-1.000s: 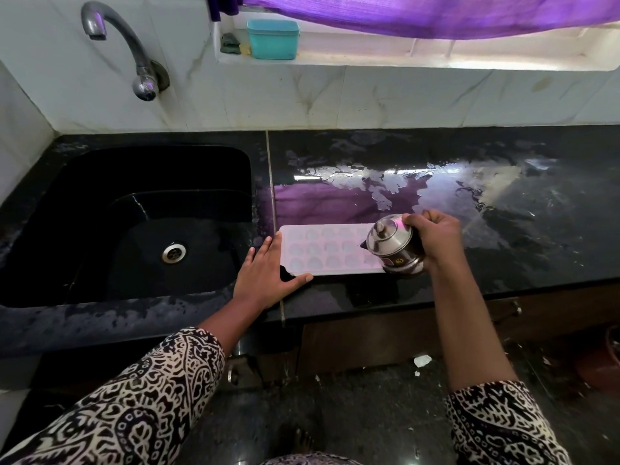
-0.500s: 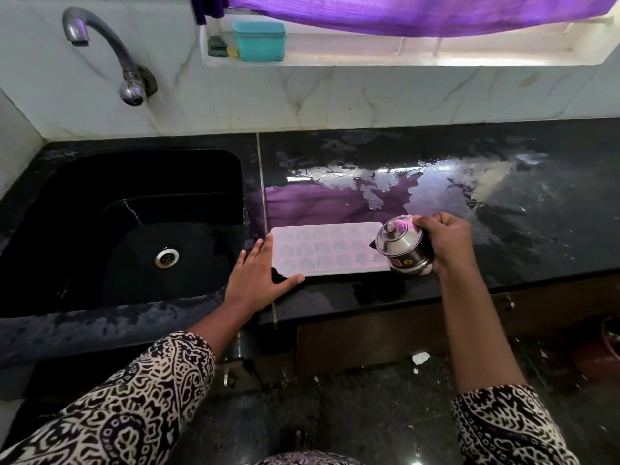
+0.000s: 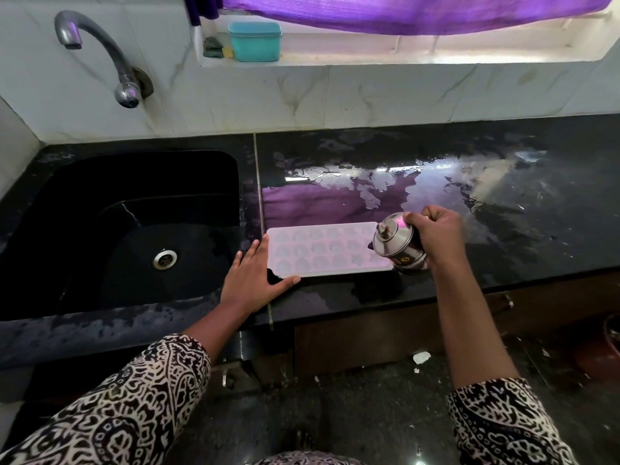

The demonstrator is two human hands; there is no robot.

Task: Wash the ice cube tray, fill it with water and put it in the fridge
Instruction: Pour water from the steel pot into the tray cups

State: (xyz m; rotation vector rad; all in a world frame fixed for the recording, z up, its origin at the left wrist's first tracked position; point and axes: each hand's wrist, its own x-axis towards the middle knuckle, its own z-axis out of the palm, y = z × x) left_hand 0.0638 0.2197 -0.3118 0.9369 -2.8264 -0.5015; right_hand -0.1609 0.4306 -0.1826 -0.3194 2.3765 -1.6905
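Observation:
A pale pink ice cube tray [image 3: 322,251] with shaped cells lies flat on the black counter [image 3: 503,229], near its front edge and just right of the sink. My left hand [image 3: 255,280] lies flat with straight fingers against the tray's left end, thumb along its front corner. My right hand [image 3: 436,234] grips a small steel lidded pot [image 3: 397,241], tilted toward the tray's right end and covering that corner.
The black sink [image 3: 134,229] with a steel drain [image 3: 165,258] is at the left, under a curved metal tap [image 3: 100,52]. A teal box [image 3: 255,41] stands on the window ledge. The counter behind the tray is wet.
The steel pot in my right hand has shifted slightly right along the tray's right end. My left hand stays flat at the left end. The view has drifted a little.

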